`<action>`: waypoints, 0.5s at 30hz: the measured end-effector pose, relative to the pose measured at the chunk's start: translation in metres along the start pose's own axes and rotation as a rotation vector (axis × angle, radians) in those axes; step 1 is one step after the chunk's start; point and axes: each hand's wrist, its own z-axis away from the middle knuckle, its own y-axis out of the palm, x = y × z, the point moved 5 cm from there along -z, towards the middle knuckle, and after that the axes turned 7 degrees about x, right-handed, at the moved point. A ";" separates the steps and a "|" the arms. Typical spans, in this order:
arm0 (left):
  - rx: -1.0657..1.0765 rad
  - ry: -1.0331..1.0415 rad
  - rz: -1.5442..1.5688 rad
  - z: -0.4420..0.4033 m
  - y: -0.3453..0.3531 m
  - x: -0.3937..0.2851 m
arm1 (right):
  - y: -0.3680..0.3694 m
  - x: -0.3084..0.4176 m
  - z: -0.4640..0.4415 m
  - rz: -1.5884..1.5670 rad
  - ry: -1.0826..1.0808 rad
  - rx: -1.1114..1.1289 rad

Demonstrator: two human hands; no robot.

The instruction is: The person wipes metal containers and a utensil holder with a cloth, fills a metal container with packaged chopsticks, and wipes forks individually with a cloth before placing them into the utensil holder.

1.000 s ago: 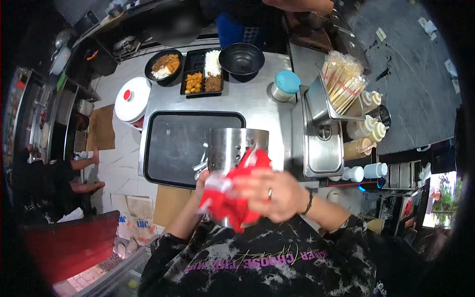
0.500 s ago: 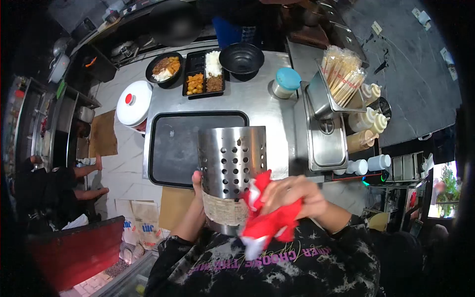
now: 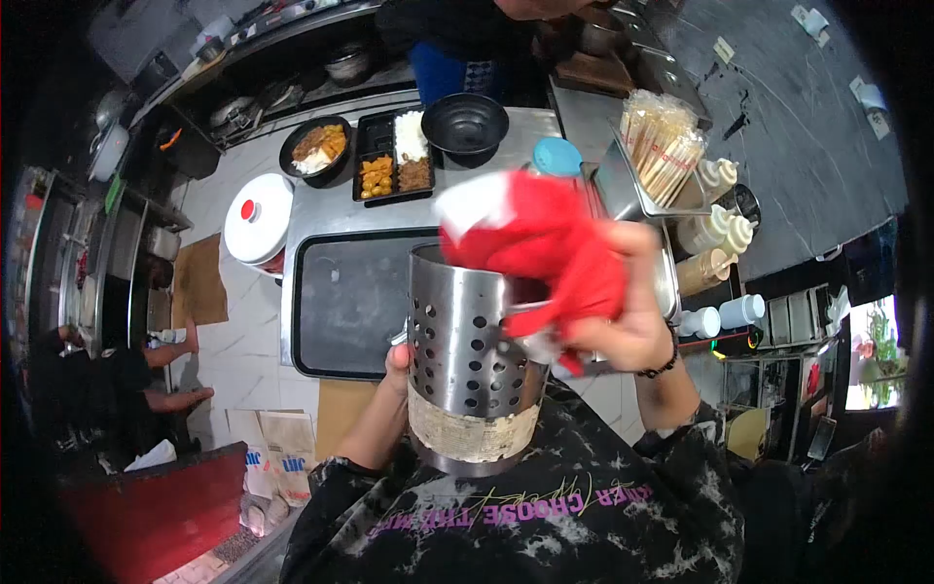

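Observation:
A perforated metal utensil holder [image 3: 452, 336] is held up in front of my chest, its open top tilted away from me. A worn, torn paper label [image 3: 472, 428] wraps its lower part. My left hand [image 3: 397, 375] grips the holder's left side; most of its fingers are hidden behind it. Above the holder's right rim, my right hand [image 3: 628, 316] clutches a red and white cloth [image 3: 545, 234], blurred by motion. Part of the cloth hangs over the rim. Beyond the holder lies a black tray [image 3: 345, 311] on the steel table [image 3: 365, 216].
At the table's back stand a bowl of food [image 3: 316, 151], a compartment meal tray [image 3: 377, 136] and a black bowl [image 3: 465, 125]. A white lidded pot [image 3: 259, 219] is left; wrapped chopsticks [image 3: 664, 146] and squeeze bottles [image 3: 702, 229] are right. A person [image 3: 452, 68] stands across the table.
My right hand has lifted the cloth from the holder's lower right side up to its rim. The holder has shifted slightly right and turned. The person opposite has come closer.

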 end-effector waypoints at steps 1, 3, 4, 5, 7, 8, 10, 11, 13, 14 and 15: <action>-0.019 -0.052 -0.016 -0.001 0.000 0.000 | 0.007 0.008 -0.020 -0.097 -0.039 -0.053; -0.047 -0.150 -0.057 -0.005 0.002 -0.001 | 0.004 0.001 -0.032 -0.067 0.150 0.139; -0.059 -0.177 -0.077 -0.006 0.002 -0.003 | 0.007 -0.006 -0.034 -0.117 0.199 0.113; -0.073 -0.184 -0.086 -0.007 0.002 -0.004 | 0.010 -0.012 -0.033 -0.117 0.203 0.114; -0.101 -0.170 -0.107 -0.009 0.003 -0.008 | 0.016 -0.034 -0.029 -0.297 0.330 0.015; -0.117 -0.153 -0.111 -0.009 0.003 -0.010 | 0.021 -0.039 -0.028 -0.384 0.293 -0.056; -0.153 -0.113 -0.118 -0.010 -0.001 -0.013 | 0.025 -0.040 -0.030 -0.349 0.298 -0.133; -0.169 -0.114 -0.121 -0.009 -0.005 -0.012 | 0.024 -0.041 -0.030 -0.316 0.306 -0.217; -0.201 -0.121 -0.125 -0.007 -0.012 -0.008 | 0.027 -0.049 -0.029 -0.281 0.309 -0.257; -0.187 -0.103 -0.107 -0.008 -0.012 -0.008 | 0.026 -0.049 -0.030 -0.265 0.283 -0.329; -0.184 -0.106 -0.106 -0.010 -0.014 -0.008 | 0.025 -0.048 -0.031 -0.247 0.256 -0.403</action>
